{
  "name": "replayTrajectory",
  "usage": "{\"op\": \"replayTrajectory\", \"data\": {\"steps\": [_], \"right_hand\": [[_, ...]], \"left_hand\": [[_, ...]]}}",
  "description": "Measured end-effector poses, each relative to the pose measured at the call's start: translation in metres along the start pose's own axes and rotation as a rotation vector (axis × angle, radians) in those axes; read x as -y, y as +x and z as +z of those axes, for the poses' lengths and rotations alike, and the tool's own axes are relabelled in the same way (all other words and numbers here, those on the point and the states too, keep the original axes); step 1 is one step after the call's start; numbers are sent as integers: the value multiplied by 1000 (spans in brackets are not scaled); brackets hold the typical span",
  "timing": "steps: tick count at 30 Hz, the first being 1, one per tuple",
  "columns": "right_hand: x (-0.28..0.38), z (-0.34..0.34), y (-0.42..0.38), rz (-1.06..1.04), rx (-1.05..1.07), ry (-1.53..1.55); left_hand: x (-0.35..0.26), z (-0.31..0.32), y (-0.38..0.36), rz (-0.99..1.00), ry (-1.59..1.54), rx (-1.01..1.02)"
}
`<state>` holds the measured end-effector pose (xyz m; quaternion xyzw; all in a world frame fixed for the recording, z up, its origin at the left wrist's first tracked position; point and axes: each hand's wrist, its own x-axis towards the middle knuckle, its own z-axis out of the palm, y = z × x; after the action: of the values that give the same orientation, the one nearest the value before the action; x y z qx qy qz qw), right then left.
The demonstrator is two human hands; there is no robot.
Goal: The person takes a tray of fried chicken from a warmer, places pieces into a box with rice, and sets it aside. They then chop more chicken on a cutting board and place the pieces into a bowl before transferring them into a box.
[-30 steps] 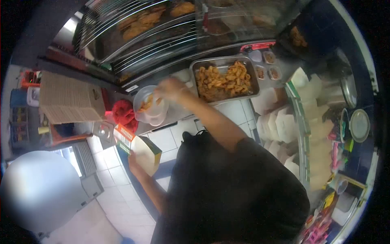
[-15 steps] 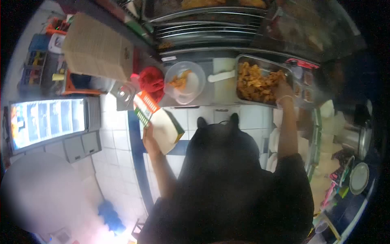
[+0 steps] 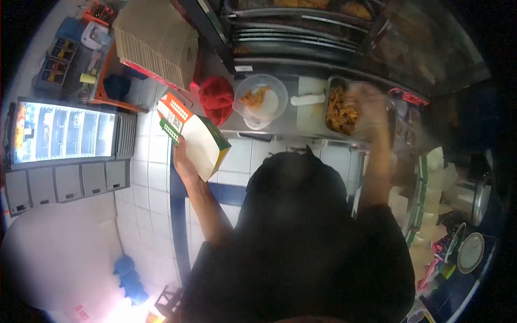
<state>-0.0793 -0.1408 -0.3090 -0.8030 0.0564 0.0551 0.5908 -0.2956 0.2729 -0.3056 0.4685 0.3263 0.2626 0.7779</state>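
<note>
My left hand (image 3: 184, 158) is closed on the lower side of an open cardboard food box (image 3: 200, 141), white inside with orange and green printed sides. The box is held tilted, off the counter's front edge. My right hand (image 3: 371, 110) is smeared by motion over the metal tray (image 3: 392, 116) of fried pieces (image 3: 342, 112); its fingers cannot be made out. Left of the tray lie a white-handled utensil (image 3: 308, 99) and a clear plastic bowl (image 3: 279, 92) with some fried pieces inside. A red cloth (image 3: 216, 98) lies beside the bowl.
A stack of folded cardboard (image 3: 156, 43) stands at the upper left. Wire racks (image 3: 301, 37) with trays are behind the counter. A lit fridge (image 3: 67, 134) is at the left. More boxes (image 3: 431, 177), a pot (image 3: 481, 196) and lids (image 3: 471, 253) are at the right.
The view has shifted, so the counter items appear farther right. My left hand and the box sit farther left of the bowl. My right hand has become blurred over the tray.
</note>
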Motion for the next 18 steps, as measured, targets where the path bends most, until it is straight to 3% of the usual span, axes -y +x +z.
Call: {"op": "replayTrajectory", "data": {"steps": [2,3,4,6,7,12,14,15,17,18], "right_hand": [[37,64,-14,-33,103,-184],[38,92,-9,-66,296,-332],[21,121,2,-205,427,-93],[0,168,16,-426,406,-329],[2,177,15,-391,432,-304],[14,193,6,-172,562,-53],[-18,196,20,-232,520,271],[-18,184,22,-215,457,259],[-7,159,23,-336,352,-231],[-6,136,17,-312,319,-238]], "left_hand": [[-1,8,6,46,-54,37],[-4,14,5,62,-71,50],[-7,19,1,45,-53,57],[-8,26,-2,23,-39,94],[-6,25,-3,-1,-45,120],[19,-6,8,-41,38,77],[83,-78,49,383,601,128],[61,-55,39,184,657,193],[45,-25,14,71,493,89],[45,-19,10,53,500,126]]}}
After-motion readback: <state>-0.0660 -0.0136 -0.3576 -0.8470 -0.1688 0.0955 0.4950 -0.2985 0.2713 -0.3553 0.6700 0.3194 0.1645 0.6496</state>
